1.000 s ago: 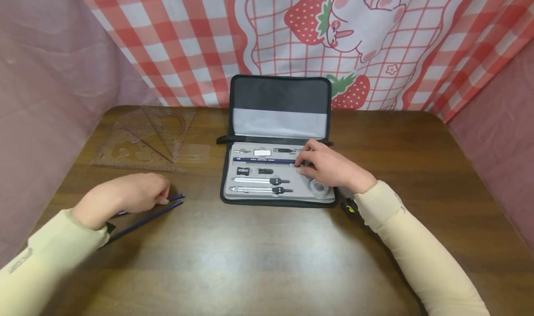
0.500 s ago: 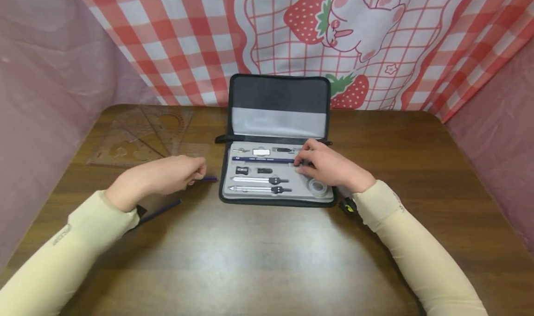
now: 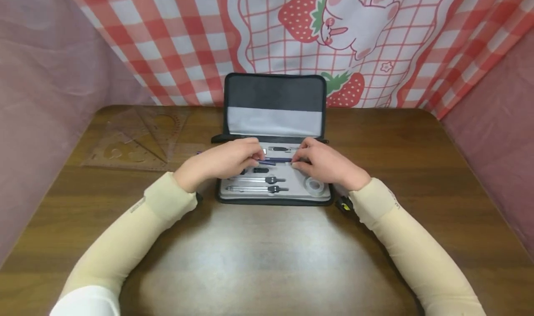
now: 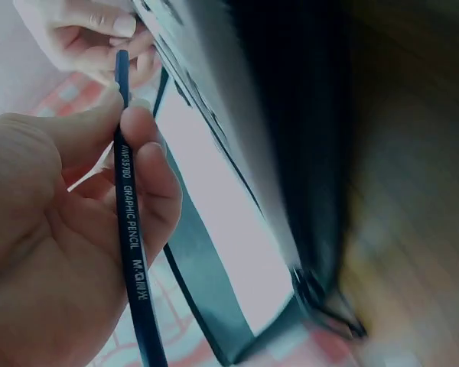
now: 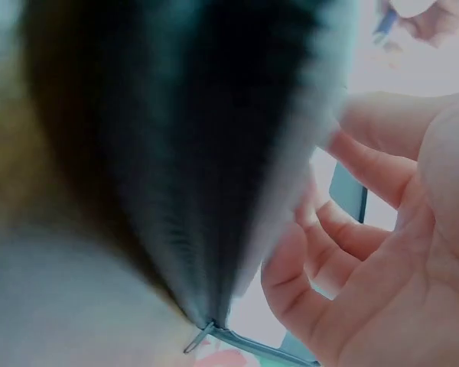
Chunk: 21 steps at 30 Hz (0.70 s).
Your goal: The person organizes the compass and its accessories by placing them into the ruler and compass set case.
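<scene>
My left hand (image 3: pixel 225 161) pinches a dark blue graphite pencil (image 4: pixel 130 191) between thumb and fingertips, over the left part of an open zip case (image 3: pixel 275 121). In the left wrist view the pencil's print reads "GRAPHIC PENCIL". A second blue pencil (image 3: pixel 281 159) lies in the case's grey tray, just behind the tip of the held one. My right hand (image 3: pixel 327 165) curls thumb and fingers over that pencil's right end; the contact itself is hidden. Two silver compasses (image 3: pixel 254 180) lie in front of the hands. The left hand covers most of the eraser and sharpener.
Clear set squares and a protractor (image 3: pixel 133 144) lie at the back left of the wooden table (image 3: pixel 267 255). A clear round ring (image 3: pixel 314 185) sits at the tray's right front. Behind the table hangs a red checked cloth (image 3: pixel 179 33).
My left hand has carried a pencil from the table at the left rightward to over the case. A pencil on the table is now hidden by the left arm. The right hand has stayed in place.
</scene>
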Available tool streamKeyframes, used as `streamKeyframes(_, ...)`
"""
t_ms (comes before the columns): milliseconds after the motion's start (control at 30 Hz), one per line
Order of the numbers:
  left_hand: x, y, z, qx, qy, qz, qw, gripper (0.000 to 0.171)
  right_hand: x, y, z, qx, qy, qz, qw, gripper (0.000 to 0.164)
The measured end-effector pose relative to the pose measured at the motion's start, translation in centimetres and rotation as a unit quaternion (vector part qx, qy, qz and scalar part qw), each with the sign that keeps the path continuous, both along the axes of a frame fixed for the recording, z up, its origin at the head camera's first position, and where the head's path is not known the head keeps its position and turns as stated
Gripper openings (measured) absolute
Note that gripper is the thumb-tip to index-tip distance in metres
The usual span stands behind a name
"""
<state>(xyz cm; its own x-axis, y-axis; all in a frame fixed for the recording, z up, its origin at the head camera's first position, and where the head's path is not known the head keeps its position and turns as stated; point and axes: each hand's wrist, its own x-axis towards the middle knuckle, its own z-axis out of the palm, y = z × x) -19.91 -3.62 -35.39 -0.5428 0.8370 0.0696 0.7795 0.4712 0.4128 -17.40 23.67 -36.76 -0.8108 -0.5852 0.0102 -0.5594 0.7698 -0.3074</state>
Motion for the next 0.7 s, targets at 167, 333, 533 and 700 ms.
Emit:
streamKeyframes(167, -0.3, 2.3, -0.4, 0.024, 0.011, -0.013, 0.9996, 0.017, -0.1, -0.1, 0.7, -0.033, 0.002, 0.005, 0.999, 0.019)
streamKeyframes(333, -0.2, 3.1, -0.6, 0.050, 0.024, -0.004, 0.9984, 0.018, 0.0, -0.3, 1.4, -0.098, -0.005, 0.016, 0.995, 0.016)
streamKeyframes(533, -0.2, 3.1, -0.5, 0.095, 0.029, -0.002, 0.9950, 0.014, 0.2, -0.3, 1.8, -0.149, -0.015, 0.015, 0.989, 0.015)
streamKeyframes(700, -0.7, 2.1, 0.1, 0.087, 0.017, -0.002, 0.9961, 0.017, 0.0, 0.2, 2.4, -0.158, 0.010, -0.016, 0.987, 0.017)
